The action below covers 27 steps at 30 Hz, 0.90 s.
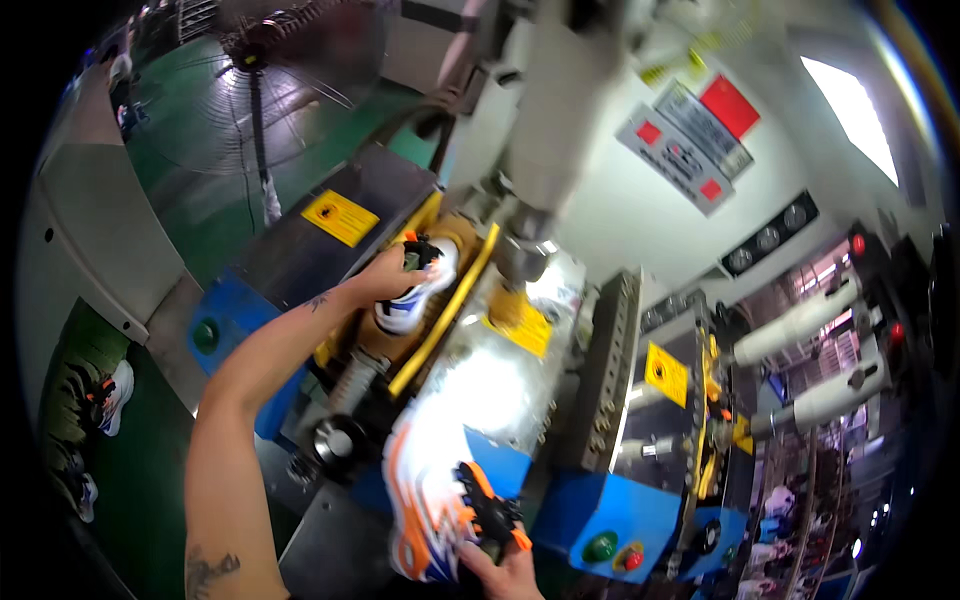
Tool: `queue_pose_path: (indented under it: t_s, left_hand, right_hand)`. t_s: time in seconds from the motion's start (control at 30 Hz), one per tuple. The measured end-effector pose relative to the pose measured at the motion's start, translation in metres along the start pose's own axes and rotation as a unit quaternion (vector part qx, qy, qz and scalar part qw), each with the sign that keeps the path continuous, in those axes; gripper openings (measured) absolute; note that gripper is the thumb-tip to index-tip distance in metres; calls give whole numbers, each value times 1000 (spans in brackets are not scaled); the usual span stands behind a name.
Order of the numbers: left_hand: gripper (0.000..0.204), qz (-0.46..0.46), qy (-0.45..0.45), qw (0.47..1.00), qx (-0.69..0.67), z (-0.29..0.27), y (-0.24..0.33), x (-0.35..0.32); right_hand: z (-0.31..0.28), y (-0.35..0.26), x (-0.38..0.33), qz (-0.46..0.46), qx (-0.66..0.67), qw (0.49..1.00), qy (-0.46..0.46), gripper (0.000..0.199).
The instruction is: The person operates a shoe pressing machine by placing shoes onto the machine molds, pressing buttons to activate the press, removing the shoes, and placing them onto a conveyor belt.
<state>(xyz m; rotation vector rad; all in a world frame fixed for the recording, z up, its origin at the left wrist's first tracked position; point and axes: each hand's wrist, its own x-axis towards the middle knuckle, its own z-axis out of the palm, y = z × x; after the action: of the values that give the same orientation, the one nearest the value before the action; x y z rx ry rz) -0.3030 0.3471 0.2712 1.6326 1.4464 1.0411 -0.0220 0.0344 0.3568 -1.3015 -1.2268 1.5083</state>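
My left hand (pixel 383 276) reaches forward into the press, its fingers closed on a white sneaker (pixel 437 263) with a dark upper and orange trim. That sneaker sits between the press's side pads, beside a yellow strip (pixel 450 310). Close to me, my right hand (pixel 505 577) grips a second sneaker (pixel 425 490) around its black and orange collar. This sneaker is white and orange with some purple and is held tilted, sole toward the left. Part of the right hand is cut off by the lower edge.
A grey press column (pixel 565 110) comes down just beyond my hands. Blue boxes with a green button (pixel 601 546) and a red button (pixel 629 557) stand at right. A floor fan (pixel 255 120) is at far left. More shoes (pixel 113 397) lie at left.
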Motion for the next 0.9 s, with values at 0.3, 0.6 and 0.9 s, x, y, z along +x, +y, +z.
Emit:
queue_pose_path:
  t_s: [0.3,0.6,0.9]
  left_hand:
    - [74,-2,278,825,-492,-103,-19,-289]
    - [54,-286,609,629,-389,-55,-34,-516]
    - [59,-209,382,895,-98,9,7,-481]
  right_hand:
    - [92,-72,184,227,189,953,-63,44]
    - [139,37,370,-178,-364,889,213,60]
    - [96,33,374,-106,-425,893,106,72]
